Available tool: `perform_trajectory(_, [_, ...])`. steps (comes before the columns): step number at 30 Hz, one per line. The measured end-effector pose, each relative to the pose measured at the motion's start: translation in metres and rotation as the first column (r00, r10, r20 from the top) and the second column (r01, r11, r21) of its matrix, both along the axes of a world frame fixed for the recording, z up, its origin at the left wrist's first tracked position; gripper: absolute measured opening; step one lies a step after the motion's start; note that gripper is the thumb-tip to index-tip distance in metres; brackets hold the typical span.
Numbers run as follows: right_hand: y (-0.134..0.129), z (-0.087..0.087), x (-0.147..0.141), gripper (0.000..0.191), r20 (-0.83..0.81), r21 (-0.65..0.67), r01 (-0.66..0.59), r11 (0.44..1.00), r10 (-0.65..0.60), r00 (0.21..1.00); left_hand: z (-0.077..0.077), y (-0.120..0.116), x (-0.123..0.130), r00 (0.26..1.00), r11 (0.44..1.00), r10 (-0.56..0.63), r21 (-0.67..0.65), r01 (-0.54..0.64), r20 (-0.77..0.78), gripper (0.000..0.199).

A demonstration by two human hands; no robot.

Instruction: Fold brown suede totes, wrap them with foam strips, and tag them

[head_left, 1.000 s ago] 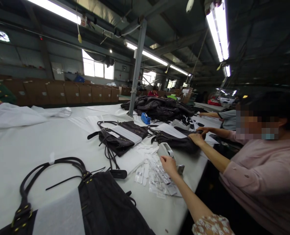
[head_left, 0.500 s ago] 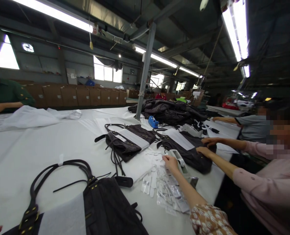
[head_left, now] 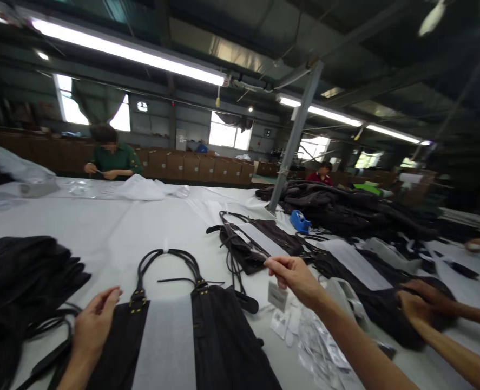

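A dark bag (head_left: 227, 330) lies in front of me, its two looped handles (head_left: 164, 254) pointing away and a strip of white paper (head_left: 164, 341) across it. Beside its left edge, my left hand (head_left: 91, 322) has thumb and fingertips brought together; I see nothing between them. My right hand (head_left: 294, 276) is raised over the table with thumb and finger pinched. A small white tag (head_left: 277, 295) hangs just below it, seemingly from the pinch; its string is too fine to make out. Under that hand lie more tags and clear packets (head_left: 321, 341).
Folded dark bags (head_left: 24, 292) are piled at left. Two paper-wrapped bags (head_left: 272, 235) lie farther right, near a grey tape dispenser (head_left: 347, 300) and a blue one (head_left: 300, 221). A co-worker's hands (head_left: 418, 306) press one bag. A metal post (head_left: 296, 138) rises from the table.
My view has swung left. My right hand has lifted away from the loose tags with a white tag now below its fingers. My left hand has come into fuller view beside the bag.
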State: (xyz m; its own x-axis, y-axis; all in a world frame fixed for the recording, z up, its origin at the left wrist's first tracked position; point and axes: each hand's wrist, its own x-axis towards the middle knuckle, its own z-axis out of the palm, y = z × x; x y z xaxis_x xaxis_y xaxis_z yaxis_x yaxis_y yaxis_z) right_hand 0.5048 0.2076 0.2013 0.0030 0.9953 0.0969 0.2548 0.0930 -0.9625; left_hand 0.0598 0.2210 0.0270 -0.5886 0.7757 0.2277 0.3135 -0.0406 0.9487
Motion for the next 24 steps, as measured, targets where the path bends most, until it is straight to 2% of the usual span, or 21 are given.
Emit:
perform_trajectory(2, [-0.011, 0.002, -0.055, 0.036, 0.014, -0.098, -0.149, 0.984, 0.152, 0.988, 0.012, -0.006, 0.009, 0.963, 0.979, -0.204, 0.022, 0.203, 0.175, 0.053])
perform_trajectory(4, [-0.019, -0.002, -0.103, 0.035, 0.038, -0.132, -0.257, 0.958, 0.264, 0.964, 0.025, -0.012, 0.02, 0.883, 0.922, -0.386, 0.101, 0.373, 0.267, 0.054])
perform_trajectory(6, [-0.022, -0.01, -0.142, 0.034, 0.074, -0.115, -0.337, 0.934, 0.346, 0.935, 0.035, -0.018, 0.029, 0.767, 0.83, -0.557, 0.174, 0.53, 0.318, 0.058])
perform_trajectory(9, [-0.016, -0.025, -0.183, 0.033, 0.164, -0.099, -0.41, 0.907, 0.421, 0.892, 0.048, -0.029, 0.036, 0.574, 0.64, -0.763, 0.228, 0.734, 0.296, 0.067])
perform_trajectory(11, [-0.009, -0.034, -0.203, 0.033, 0.219, -0.104, -0.43, 0.897, 0.443, 0.869, 0.056, -0.034, 0.036, 0.493, 0.548, -0.83, 0.215, 0.808, 0.261, 0.07])
perform_trajectory(12, [-0.006, -0.037, -0.21, 0.033, 0.241, -0.101, -0.435, 0.895, 0.446, 0.862, 0.059, -0.036, 0.036, 0.481, 0.53, -0.84, 0.192, 0.826, 0.249, 0.069])
perform_trajectory(14, [-0.003, -0.042, -0.224, 0.033, 0.274, -0.088, -0.445, 0.891, 0.451, 0.849, 0.065, -0.037, 0.035, 0.507, 0.544, -0.829, 0.133, 0.828, 0.234, 0.062])
perform_trajectory(18, [-0.002, -0.051, -0.242, 0.031, 0.301, -0.096, -0.449, 0.888, 0.456, 0.837, 0.066, -0.032, 0.03, 0.611, 0.635, -0.762, 0.068, 0.769, 0.215, 0.046])
perform_trajectory(24, [0.001, -0.063, -0.258, 0.024, 0.325, 0.032, -0.326, 0.945, 0.298, 0.897, 0.059, -0.025, 0.019, 0.727, 0.737, -0.671, 0.024, 0.675, 0.15, 0.034])
